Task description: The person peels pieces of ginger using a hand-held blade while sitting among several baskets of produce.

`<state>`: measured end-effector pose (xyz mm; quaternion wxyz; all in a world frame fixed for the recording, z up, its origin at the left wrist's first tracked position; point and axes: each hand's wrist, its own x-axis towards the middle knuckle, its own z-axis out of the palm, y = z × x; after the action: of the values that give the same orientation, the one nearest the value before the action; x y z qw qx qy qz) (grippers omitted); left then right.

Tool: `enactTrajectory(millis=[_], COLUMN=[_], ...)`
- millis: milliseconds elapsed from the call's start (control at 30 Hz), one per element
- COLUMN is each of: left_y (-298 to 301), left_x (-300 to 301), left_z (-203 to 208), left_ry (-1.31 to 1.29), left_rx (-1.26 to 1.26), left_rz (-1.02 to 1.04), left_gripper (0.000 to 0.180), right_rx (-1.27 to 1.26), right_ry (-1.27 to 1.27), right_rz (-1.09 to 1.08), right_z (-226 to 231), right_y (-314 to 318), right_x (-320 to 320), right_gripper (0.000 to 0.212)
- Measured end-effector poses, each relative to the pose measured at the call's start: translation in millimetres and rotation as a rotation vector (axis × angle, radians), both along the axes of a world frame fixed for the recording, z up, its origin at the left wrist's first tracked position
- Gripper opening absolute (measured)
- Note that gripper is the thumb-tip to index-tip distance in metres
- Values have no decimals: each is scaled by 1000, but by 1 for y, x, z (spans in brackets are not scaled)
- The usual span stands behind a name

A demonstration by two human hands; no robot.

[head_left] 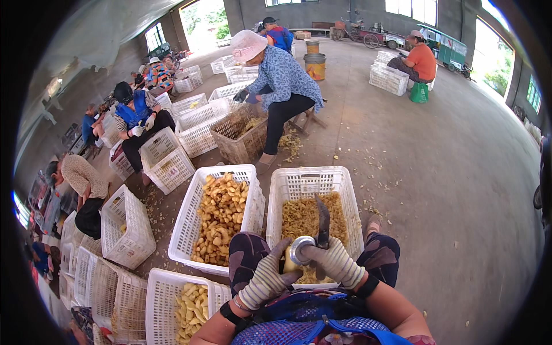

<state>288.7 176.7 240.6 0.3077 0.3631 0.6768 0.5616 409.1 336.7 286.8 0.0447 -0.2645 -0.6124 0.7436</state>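
My gloved left hand [267, 280] is closed around a pale yellow piece [290, 263], seemingly peeled ginger. A round silver metal ring or cap [301, 249] shows at its upper end, between my hands; how it is attached is unclear. In my gloved right hand [338, 261] is a knife [323, 217], its dark curved blade pointing up and away from me. Both hands are over the near end of a white crate [310, 177] between my knees, with brownish-yellow peelings [302, 215] inside.
Left of that crate, a white crate [185, 227] holds knobbly brown ginger [223, 213]; nearer, another [160, 307] holds pale peeled pieces [192, 307]. More crates [127, 230] stand at left. Ahead, a person in a pink hat [290, 80] sits by a dirty crate [236, 141]. Scraps litter the floor.
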Motion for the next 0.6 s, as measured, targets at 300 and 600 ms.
enactTrajectory(millis=[300, 600], left_y=[-5, -9], left_x=[-2, 9], left_z=[2, 31], left_ry=[-252, -841], left_rx=[-7, 200], left_rz=[-83, -41], left_gripper=[59, 60], right_rx=[23, 168], right_ry=[81, 73], right_rz=[-75, -110], right_z=[-6, 0], right_y=[-8, 16], right_x=[-5, 5], right_gripper=[25, 21])
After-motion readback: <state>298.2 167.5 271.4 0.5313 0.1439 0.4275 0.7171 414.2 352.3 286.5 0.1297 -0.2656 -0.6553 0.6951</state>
